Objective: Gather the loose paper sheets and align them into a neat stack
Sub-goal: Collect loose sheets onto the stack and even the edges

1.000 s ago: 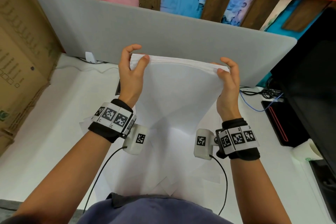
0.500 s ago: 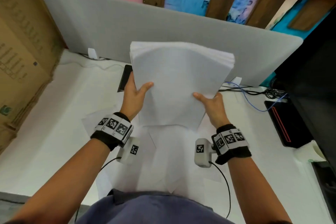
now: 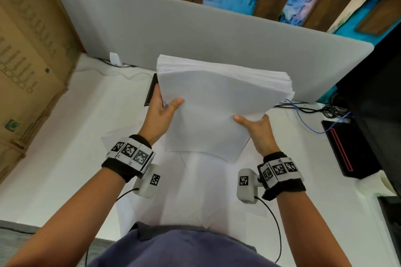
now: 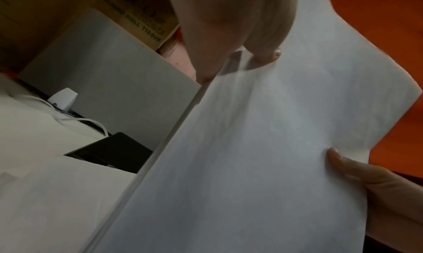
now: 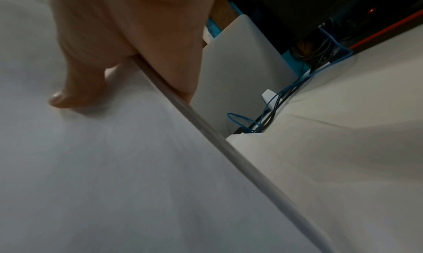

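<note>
A thick stack of white paper [image 3: 214, 104] is held up off the white desk [image 3: 65, 136], tilted with its far edge raised. My left hand [image 3: 161, 110] grips its left side, thumb on top and fingers under. My right hand [image 3: 256, 124] grips the near right corner the same way. The left wrist view shows the stack [image 4: 263, 157] from close, with my left hand [image 4: 238, 39] at its edge and the right thumb [image 4: 348, 164] on the sheet. In the right wrist view my right hand [image 5: 109, 61] lies on the stack [image 5: 114, 166]. Several loose sheets [image 3: 195, 193] lie fanned on the desk below.
A grey divider panel [image 3: 195, 32] stands behind the desk. Cardboard boxes [image 3: 28, 60] line the left side. A black monitor [image 3: 377, 104], a black device with a red stripe [image 3: 345, 149] and tangled cables [image 3: 321, 110] sit at the right. A dark flat object [image 3: 152, 89] lies behind my left hand.
Both hands have shifted from the stack's top corners down to its lower sides. The stack went from hanging upright to tilted flatter, top face towards me.
</note>
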Demonstrator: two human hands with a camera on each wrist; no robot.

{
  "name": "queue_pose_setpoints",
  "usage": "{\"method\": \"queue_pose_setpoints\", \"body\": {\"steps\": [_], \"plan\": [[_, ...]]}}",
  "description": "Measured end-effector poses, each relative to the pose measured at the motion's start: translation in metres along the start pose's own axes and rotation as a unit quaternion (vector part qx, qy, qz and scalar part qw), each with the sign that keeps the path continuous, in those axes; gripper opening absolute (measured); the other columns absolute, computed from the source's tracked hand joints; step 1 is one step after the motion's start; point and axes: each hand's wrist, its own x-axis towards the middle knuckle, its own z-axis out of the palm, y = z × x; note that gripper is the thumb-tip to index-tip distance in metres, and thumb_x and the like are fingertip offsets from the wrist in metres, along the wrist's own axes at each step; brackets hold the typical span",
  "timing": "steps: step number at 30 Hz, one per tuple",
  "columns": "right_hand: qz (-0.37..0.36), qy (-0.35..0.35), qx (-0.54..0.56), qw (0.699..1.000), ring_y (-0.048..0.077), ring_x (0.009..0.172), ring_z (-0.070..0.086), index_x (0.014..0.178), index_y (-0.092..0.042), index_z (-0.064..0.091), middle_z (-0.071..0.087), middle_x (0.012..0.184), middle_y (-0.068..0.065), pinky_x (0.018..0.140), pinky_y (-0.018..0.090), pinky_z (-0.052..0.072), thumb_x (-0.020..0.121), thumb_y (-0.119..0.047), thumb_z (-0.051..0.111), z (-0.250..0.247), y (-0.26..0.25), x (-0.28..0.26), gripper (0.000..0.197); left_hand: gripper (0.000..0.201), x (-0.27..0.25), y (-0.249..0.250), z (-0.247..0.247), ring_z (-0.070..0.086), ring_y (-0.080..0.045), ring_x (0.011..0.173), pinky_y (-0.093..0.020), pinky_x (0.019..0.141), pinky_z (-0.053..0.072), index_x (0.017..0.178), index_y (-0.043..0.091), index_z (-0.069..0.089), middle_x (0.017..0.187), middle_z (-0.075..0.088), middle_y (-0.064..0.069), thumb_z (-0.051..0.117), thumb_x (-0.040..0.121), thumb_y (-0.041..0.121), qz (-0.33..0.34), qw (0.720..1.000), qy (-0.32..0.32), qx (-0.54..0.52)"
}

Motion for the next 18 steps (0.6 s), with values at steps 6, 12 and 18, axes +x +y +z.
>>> {"method": "queue_pose_setpoints", "body": {"steps": [6,12,18], "plan": [[0.051,-0.005,-0.024,0.998,0.010,0.083,0.066,0.087,-0.023,0.060,0.066,0.087,-0.007,0.080,0.028,0.049,0.079,-0.001,0.069,0.002,0.021,-0.014,0.025,0.051,-0.015,-0.022,-0.007,0.056,0.015,0.099,-0.006,0.081,0.044,0.130,0.014,0.036,0.118,0.055,0.010,0.061,0.086,0.006,-0.094,0.994,-0.040,0.034],[0.032,-0.004,0.020,0.999,0.007,0.078,0.067,0.091,-0.021,0.063,0.068,0.089,-0.003,0.077,0.024,0.053,0.082,-0.005,0.066,0.009,0.006,-0.002,0.019,0.072,-0.011,-0.007,-0.018,0.067,-0.001,0.091,-0.016,0.074,0.052,0.105,0.024,0.058,0.094,0.072,0.017,0.086,0.043,0.048,-0.170,0.978,-0.102,-0.067],[-0.011,-0.043,-0.020,0.999,-0.002,0.081,0.063,0.105,-0.018,0.058,0.065,0.095,-0.009,0.072,0.013,0.052,0.087,-0.009,0.062,0.022,0.010,0.003,0.021,0.034,-0.011,-0.014,-0.022,0.063,0.011,0.081,-0.007,0.070,0.048,0.116,0.012,0.053,0.090,0.068,0.018,0.061,0.085,0.004,-0.129,0.991,0.020,0.005]]}}
